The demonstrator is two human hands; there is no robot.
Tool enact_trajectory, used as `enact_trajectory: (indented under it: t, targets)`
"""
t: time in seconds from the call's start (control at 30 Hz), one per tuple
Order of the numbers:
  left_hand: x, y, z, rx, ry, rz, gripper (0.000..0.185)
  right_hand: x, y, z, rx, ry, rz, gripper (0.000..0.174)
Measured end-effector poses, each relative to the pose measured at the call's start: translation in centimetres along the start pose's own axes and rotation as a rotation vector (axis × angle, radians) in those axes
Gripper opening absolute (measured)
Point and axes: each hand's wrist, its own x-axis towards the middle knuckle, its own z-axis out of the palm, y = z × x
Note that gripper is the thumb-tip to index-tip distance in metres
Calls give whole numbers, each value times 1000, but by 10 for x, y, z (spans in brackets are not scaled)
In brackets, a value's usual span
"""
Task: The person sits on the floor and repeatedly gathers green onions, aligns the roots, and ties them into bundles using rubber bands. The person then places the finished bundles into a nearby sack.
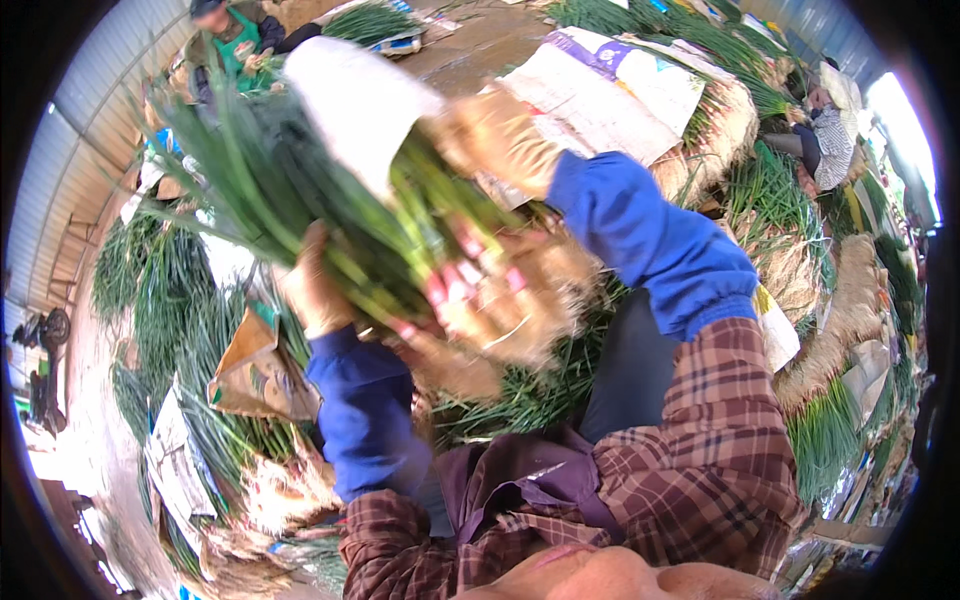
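Both my hands, in tan gloves, hold up a thick bunch of green onions [292, 195] before my chest. Its dark green tops point up and to the left, while the reddish bulbs [457, 285] and pale shaggy roots [525, 322] hang to the lower right. My left hand [311, 292] grips the near side of the stalks, its thumb across them. At the bunch's far side is my right hand [502, 135], blurred and closed around a white sheet [360, 105] that lies over the stalks. The right fingertips are partly hidden.
Heaped green onions [172, 300] lie to the left with a folded printed sack [259, 367]. Large white sacks [600, 97] cover a pile ahead, and more root-out bundles [832, 322] line the right. One person [240, 45] sits far left; another [829, 135] is at far right.
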Motion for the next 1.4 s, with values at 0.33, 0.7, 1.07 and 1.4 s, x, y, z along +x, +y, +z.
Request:
enact_trajectory:
  t: [0.33,0.7,1.07,1.4]
  targets:
    - [-69,-224,253,63,-329,-291,81,-66,262,-33,-582,-176,444,48]
    - [-25,-179,19,274,-898,-781,45,-123,324,9,-549,-758,529,78]
    - [-22,58,-509,1519,697,235,33,-14,-140,209,307,-1097,77,83]
    - [-74,35,-666,1950,524,-432,65,-89,-396,366,361,-987,127,87]
